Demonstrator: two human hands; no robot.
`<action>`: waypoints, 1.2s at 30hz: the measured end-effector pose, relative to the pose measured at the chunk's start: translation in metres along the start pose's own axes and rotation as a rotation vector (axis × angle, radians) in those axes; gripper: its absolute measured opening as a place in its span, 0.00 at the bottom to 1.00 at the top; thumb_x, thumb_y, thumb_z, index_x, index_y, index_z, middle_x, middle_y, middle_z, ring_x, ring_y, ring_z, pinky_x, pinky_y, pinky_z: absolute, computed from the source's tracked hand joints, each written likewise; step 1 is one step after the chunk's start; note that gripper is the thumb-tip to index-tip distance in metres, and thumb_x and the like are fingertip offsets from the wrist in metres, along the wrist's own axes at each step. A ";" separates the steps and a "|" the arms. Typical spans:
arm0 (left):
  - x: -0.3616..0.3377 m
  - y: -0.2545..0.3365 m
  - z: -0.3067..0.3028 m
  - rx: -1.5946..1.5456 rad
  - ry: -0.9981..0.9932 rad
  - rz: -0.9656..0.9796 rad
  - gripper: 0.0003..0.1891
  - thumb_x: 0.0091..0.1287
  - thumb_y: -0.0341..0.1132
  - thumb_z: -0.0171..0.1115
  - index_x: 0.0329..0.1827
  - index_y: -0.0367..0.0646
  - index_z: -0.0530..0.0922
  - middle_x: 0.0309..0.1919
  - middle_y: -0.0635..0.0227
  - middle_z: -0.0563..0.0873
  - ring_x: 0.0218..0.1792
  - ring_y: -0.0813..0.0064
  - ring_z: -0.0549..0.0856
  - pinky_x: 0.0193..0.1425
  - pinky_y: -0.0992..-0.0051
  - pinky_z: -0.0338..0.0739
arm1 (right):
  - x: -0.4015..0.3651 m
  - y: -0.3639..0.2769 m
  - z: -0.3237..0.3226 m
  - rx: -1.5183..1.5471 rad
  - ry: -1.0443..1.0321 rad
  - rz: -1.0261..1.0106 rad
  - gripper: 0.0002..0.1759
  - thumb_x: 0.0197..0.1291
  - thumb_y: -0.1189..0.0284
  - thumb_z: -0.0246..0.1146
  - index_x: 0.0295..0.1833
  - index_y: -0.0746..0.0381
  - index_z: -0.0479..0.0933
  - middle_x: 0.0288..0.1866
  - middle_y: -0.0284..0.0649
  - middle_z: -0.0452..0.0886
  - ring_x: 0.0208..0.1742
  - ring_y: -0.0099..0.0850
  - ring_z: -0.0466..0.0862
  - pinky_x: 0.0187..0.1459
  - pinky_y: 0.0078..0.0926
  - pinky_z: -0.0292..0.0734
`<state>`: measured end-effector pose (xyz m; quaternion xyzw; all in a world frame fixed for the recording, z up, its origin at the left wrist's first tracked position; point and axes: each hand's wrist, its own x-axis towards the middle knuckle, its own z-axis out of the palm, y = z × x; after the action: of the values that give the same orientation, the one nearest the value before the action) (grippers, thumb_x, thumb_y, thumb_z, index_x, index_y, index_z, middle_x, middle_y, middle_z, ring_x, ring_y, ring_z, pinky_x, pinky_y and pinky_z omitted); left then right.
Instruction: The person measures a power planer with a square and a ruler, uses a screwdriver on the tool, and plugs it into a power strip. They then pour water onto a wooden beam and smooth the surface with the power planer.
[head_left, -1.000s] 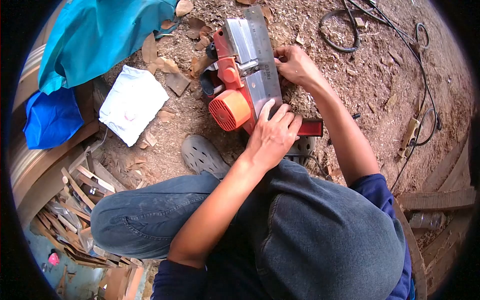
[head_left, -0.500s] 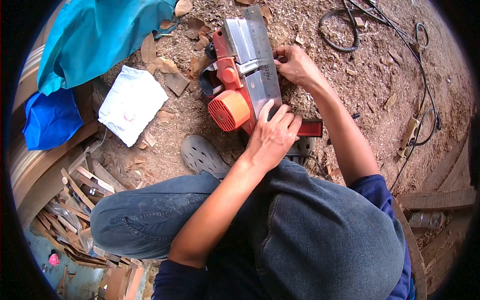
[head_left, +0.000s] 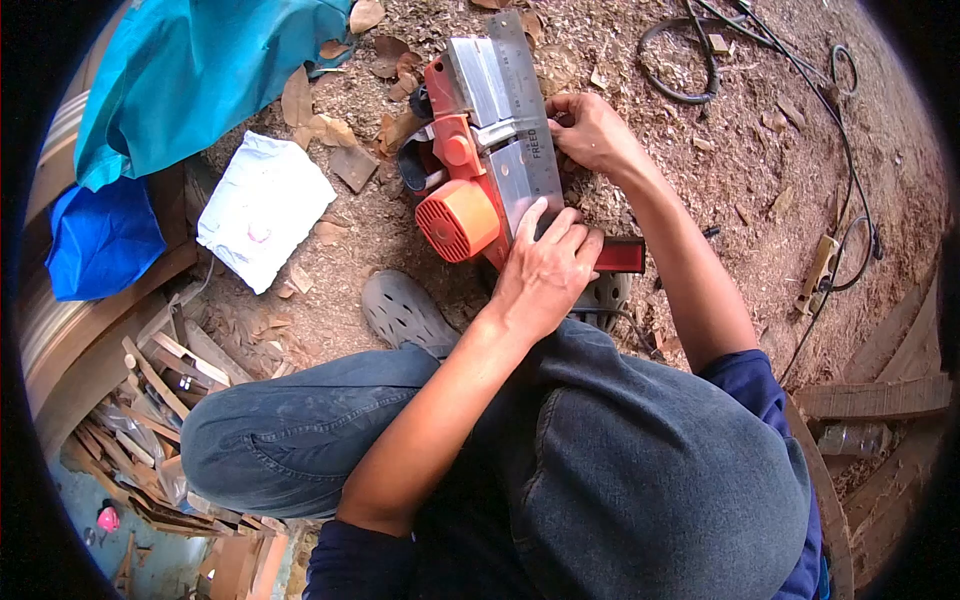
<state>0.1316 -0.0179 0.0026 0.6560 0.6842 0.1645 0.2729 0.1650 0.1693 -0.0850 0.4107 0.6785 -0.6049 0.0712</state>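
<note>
An orange electric planer (head_left: pixel 462 215) lies with its metal sole facing up, between my feet. Along the sole's right edge runs a steel ruler (head_left: pixel 520 90) marked "FREED". My left hand (head_left: pixel 545 270) grips the near end of the planer, its thumb and fingers pressing the ruler against the sole. At the planer's right side, level with the slot across the sole, is my right hand (head_left: pixel 592 132). Its fingers are curled and pinched close to the ruler's edge. What they hold, if anything, is hidden.
Sawdust and dry leaves (head_left: pixel 297 97) cover the ground. A white packet (head_left: pixel 265 212), a blue bag (head_left: pixel 105 238) and teal cloth (head_left: pixel 200 80) lie left. Black cables (head_left: pixel 845 130) trail at right. Wood scraps (head_left: pixel 150 430) are piled at lower left.
</note>
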 end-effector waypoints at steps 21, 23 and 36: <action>-0.019 0.017 -0.025 0.030 0.009 -0.037 0.29 0.58 0.37 0.78 0.63 0.39 0.82 0.53 0.65 0.87 0.67 0.64 0.81 0.81 0.47 0.64 | -0.006 -0.020 -0.008 0.130 -0.107 0.119 0.16 0.76 0.63 0.66 0.50 0.66 0.85 0.27 0.35 0.86 0.25 0.22 0.86 0.25 0.20 0.78; -0.022 0.018 -0.027 0.035 0.001 -0.036 0.29 0.58 0.37 0.77 0.64 0.38 0.82 0.53 0.65 0.87 0.67 0.64 0.81 0.81 0.47 0.63 | -0.006 -0.021 -0.007 0.131 -0.102 0.119 0.16 0.76 0.63 0.66 0.49 0.66 0.85 0.28 0.35 0.86 0.25 0.22 0.86 0.25 0.20 0.78; -0.027 0.018 -0.025 0.040 0.004 -0.025 0.30 0.57 0.39 0.78 0.64 0.39 0.82 0.54 0.65 0.87 0.67 0.64 0.81 0.81 0.45 0.63 | -0.009 -0.022 -0.009 0.176 -0.118 0.133 0.15 0.73 0.64 0.69 0.51 0.67 0.85 0.29 0.36 0.86 0.25 0.22 0.86 0.26 0.20 0.79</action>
<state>0.1310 -0.0393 0.0373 0.6525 0.6960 0.1483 0.2604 0.1601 0.1750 -0.0607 0.4231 0.5885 -0.6794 0.1147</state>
